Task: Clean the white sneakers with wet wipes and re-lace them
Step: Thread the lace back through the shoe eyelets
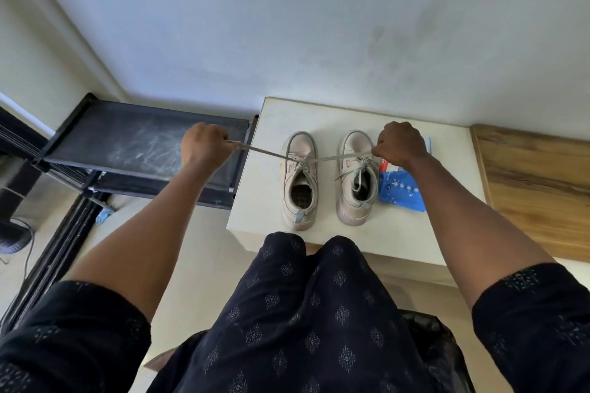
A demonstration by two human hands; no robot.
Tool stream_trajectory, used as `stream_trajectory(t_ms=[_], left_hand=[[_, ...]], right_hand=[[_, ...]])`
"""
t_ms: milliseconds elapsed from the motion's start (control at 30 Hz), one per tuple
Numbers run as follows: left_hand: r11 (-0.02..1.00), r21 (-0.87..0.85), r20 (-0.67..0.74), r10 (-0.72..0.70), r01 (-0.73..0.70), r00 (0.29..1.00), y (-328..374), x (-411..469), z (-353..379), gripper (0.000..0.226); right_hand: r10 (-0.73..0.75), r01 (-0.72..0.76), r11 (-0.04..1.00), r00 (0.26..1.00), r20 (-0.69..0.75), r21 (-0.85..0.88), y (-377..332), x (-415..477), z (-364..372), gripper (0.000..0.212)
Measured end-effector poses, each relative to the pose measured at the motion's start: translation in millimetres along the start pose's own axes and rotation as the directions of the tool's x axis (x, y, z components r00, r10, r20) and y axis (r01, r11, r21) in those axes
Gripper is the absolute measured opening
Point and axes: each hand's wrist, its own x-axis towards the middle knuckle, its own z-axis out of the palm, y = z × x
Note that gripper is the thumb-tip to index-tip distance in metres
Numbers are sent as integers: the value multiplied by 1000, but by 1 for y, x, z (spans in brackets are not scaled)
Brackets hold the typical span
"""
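1. Landmark: the white square-topped low table (pixel 415 233), seen from above. All places below are given against it.
2. Two off-white low-top sneakers stand side by side at the table's middle, apart from each other. Their toes point to its far edge and their heels to its near edge. These are the left sneaker (pixel 300 182) and the right sneaker (pixel 354 182).
3. A flat pale grey shoelace (pixel 265 151) is threaded through the left sneaker's eyelets. Its two ends run out taut, one toward each side of the table.
4. Left hand (pixel 204 150): the arm is stretched forward and outward, almost straight. The fist sits beyond the table's left edge, above a black metal-framed mesh rack (pixel 143 143). The fingers are curled tight round one lace end, with the back of the hand up.
5. Right hand (pixel 400 145): the arm is extended forward, with the fist over the table's right half and knuckles toward the far edge. The fingers are curled and pinch the other lace end. That run of lace passes over the front of the right sneaker.
6. The right sneaker carries its own lace, with loose strands lying across its opening.
7. A blue plastic wet-wipe pack (pixel 400 190) lies flat on the table's right half, just beside the right sneaker and partly under the right forearm.
8. A brown wood-grain surface (pixel 536 188) adjoins the table's right edge.
9. A dark patterned garment (pixel 303 313) overlaps the table's near edge
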Motion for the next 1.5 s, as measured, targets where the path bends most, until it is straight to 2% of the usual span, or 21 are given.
stream_trajectory(t_ms=[133,233,333,400,533,567,633,700,767,833,900,967,1067,1133,1267,1400,1500], left_hand=[[980,-87,41,-175,178,984,-32,-3,19,28],[956,-142,82,-249,259,965,-37,-7,37,21],[932,-195,133,-283,305,950,-42,-4,49,27],[923,-215,154,-290,319,945,-43,1,52,31],[961,-146,170,-211,236,963,-28,13,55,28],[971,-132,188,-172,198,967,-22,16,59,39],[979,-182,224,-45,88,973,-6,15,69,59],[945,-326,264,100,-8,959,16,7,79,51],[888,-461,299,157,-2,941,36,-5,88,32],[829,-558,269,144,32,952,45,-8,98,27],[769,-637,219,126,44,968,44,-7,105,24],[764,-645,192,140,18,971,42,-9,110,22],[783,-621,114,117,-21,987,47,-12,114,18],[803,-594,74,114,-48,991,51,-6,114,15],[869,-483,107,177,-104,978,55,8,109,14],[887,-455,81,137,-86,987,55,4,115,12],[902,-423,62,126,-88,990,54,1,115,15]], right_hand=[[51,-52,999,998,25,7,17,-6,8,34],[65,-65,998,998,19,4,18,-3,17,31],[10,-10,1000,1000,-6,-23,18,5,26,10],[-58,55,996,997,-42,-73,18,12,30,17],[-222,195,973,940,-260,-126,1,22,43,11],[-234,201,970,923,-306,-137,-6,24,50,9],[-253,224,967,908,-333,-123,-22,23,66,17],[-298,318,947,915,-272,34,-44,21,82,25],[-323,342,892,940,-112,295,-65,10,92,23],[-247,205,853,969,25,481,-76,4,100,20],[-120,77,831,992,43,550,-78,1,105,14],[-103,68,846,994,37,529,-76,1,108,8],[-206,153,882,976,71,446,-75,1,111,14],[-236,205,899,971,34,388,-73,1,112,18],[-246,243,926,969,-28,290,-72,6,113,15],[-267,269,932,963,-41,244,-70,8,113,24],[-281,285,928,958,-52,239,-64,7,113,22]])
